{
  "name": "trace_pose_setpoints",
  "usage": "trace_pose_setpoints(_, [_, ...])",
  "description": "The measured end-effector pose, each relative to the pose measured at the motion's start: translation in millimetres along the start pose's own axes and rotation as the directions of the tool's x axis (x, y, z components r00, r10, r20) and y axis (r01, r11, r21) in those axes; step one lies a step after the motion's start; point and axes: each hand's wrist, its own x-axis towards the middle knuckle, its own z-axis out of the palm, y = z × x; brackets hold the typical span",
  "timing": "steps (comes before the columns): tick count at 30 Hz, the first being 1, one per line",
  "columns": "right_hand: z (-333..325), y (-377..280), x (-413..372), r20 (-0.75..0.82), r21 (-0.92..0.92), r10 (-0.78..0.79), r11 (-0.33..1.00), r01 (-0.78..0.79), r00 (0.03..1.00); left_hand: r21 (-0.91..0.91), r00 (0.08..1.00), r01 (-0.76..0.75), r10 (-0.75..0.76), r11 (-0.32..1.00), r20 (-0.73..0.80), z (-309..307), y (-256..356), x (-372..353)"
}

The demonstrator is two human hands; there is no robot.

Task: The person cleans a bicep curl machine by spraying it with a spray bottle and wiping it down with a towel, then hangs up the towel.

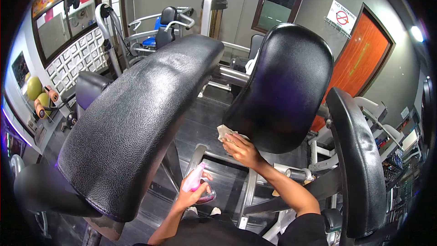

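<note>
My right hand (242, 151) is closed on a pale cloth (226, 133), held at the lower left edge of a black padded seat (291, 77). Part of the cloth is hidden under the fingers. Lower and to the left, my left hand (193, 194) grips a spray bottle (195, 177) with a pink top and a clear, dark-looking lower part. A long black leather pad (136, 114) of the machine lies to the left of both hands. Another narrow black pad (357, 159) stands upright to the right of my right arm.
Grey metal frame bars (248, 196) run between the pads near my legs. Behind stand another machine with a blue seat (150, 41) and a grey weight tower (213, 13). An orange door (359, 50) and a no-smoking sign (341, 17) are on the right wall.
</note>
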Motion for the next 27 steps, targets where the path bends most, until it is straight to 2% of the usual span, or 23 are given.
trace_pose_setpoints(2, [-4.1, 7.7, -4.1, 0.129, -0.024, -0.147, 0.988, 0.151, 0.981, 0.026, 1.000, 0.009, -0.009, 1.000, -0.004, 4.1, 2.6, -0.5])
trace_pose_setpoints(3, [-6.1, 12.3, -3.7, 0.132, -0.026, -0.140, 0.989, 0.145, 0.981, 0.057, 1.000, 0.017, -0.016, 0.998, -0.010, 5.6, 4.8, -0.3])
trace_pose_setpoints(5, [-8.0, 28.7, 3.9, 0.015, 0.160, 0.022, 0.987, -0.024, 1.000, 0.071, 1.000, 0.014, -0.015, 0.997, 0.009, 8.6, 5.6, 0.3])
trace_pose_setpoints(7, [-46.7, 52.5, 39.0, -0.077, -0.028, -0.105, 0.994, 0.103, 0.992, 0.072, 0.999, 0.000, -0.003, 0.997, 0.044, 11.3, 4.6, 1.7])
trace_pose_setpoints(9, [-76.7, 72.8, 55.8, -0.196, -0.154, 0.023, 0.987, -0.054, 0.980, 0.084, 0.998, -0.007, 0.002, 0.996, 0.064, 14.4, 4.9, 3.0])
trace_pose_setpoints(10, [-86.8, 81.4, 58.9, -0.254, -0.213, 0.140, 0.957, -0.196, 0.957, 0.096, 0.997, -0.022, 0.015, 0.995, 0.078, 15.7, 4.8, 3.7])
trace_pose_setpoints(11, [-87.5, 76.8, 57.7, -0.290, -0.119, 0.266, 0.943, -0.310, 0.919, 0.093, 0.997, -0.017, 0.009, 0.995, 0.081, 17.2, 3.4, 3.1])
trace_pose_setpoints(13, [-55.8, 60.2, 30.7, -0.280, 0.067, 0.173, 0.985, -0.161, 0.944, 0.111, 0.996, -0.026, 0.016, 0.993, 0.085, 17.5, 1.8, 4.2])
trace_pose_setpoints(14, [-41.2, 42.8, 13.9, -0.191, 0.105, 0.155, 0.985, -0.137, 0.969, 0.113, 0.995, -0.027, 0.016, 0.993, 0.095, 17.0, 1.0, 4.0])
trace_pose_setpoints(15, [-13.6, 22.8, -17.3, -0.116, 0.456, 0.386, 0.839, -0.296, 0.915, 0.085, 0.995, -0.015, 0.006, 0.996, 0.097, 16.6, -1.1, 3.3])
trace_pose_setpoints(16, [12.8, 8.2, -43.0, -0.074, 0.298, 0.147, 0.947, -0.119, 0.986, 0.056, 0.995, -0.007, 0.002, 0.998, 0.099, 16.5, -2.9, 4.3])
trace_pose_setpoints(17, [33.0, -7.6, -66.7, 0.035, 0.300, 0.165, 0.939, -0.168, 0.986, 0.058, 0.994, -0.015, 0.009, 0.998, 0.110, 16.6, -3.8, 4.6])
trace_pose_setpoints(18, [24.7, -15.5, -77.6, 0.183, 0.075, 0.031, 0.996, -0.046, 0.983, 0.067, 0.995, 0.000, -0.007, 0.998, 0.100, 15.6, -3.7, 4.6])
trace_pose_setpoints(19, [20.5, -5.1, -84.2, 0.175, 0.066, 0.034, 0.997, -0.046, 0.984, 0.076, 0.996, 0.015, -0.021, 0.997, 0.085, 14.5, -3.7, 5.1])
trace_pose_setpoints(21, [6.6, 12.1, -93.4, 0.169, 0.016, -0.105, 0.995, 0.103, 0.980, 0.129, 0.992, -0.012, -0.005, 0.992, 0.128, 10.1, -7.2, 7.1])
trace_pose_setpoints(22, [-3.6, 20.9, -92.5, 0.173, -0.119, -0.212, 0.965, 0.235, 0.962, 0.128, 0.993, -0.030, 0.016, 0.991, 0.113, 10.9, -8.5, 8.5])
trace_pose_setpoints(23, [-25.4, 25.4, -78.0, 0.070, -0.033, -0.110, 0.993, 0.112, 0.991, 0.125, 0.995, -0.042, 0.029, 0.991, 0.100, 11.2, -9.9, 7.3])
trace_pose_setpoints(24, [-43.8, 36.7, -63.4, -0.022, 0.062, 0.003, 0.998, -0.002, 1.000, 0.146, 0.988, -0.058, 0.036, 0.988, 0.149, 6.9, -17.5, 9.2])
trace_pose_setpoints(25, [-55.2, 61.6, -54.4, -0.058, 0.267, 0.085, 0.961, -0.066, 0.995, 0.104, 0.990, -0.052, 0.038, 0.993, 0.133, 9.1, -20.5, 11.2])
trace_pose_setpoints(26, [-75.1, 76.9, -37.4, -0.082, 0.253, 0.135, 0.961, -0.111, 0.987, 0.145, 0.987, -0.064, 0.041, 0.987, 0.153, 12.8, -18.2, 14.1])
trace_pose_setpoints(27, [-95.2, 84.0, -15.8, -0.181, 0.164, 0.151, 0.979, -0.121, 0.972, 0.189, 0.983, -0.079, 0.046, 0.979, 0.175, 15.5, -15.3, 18.0])
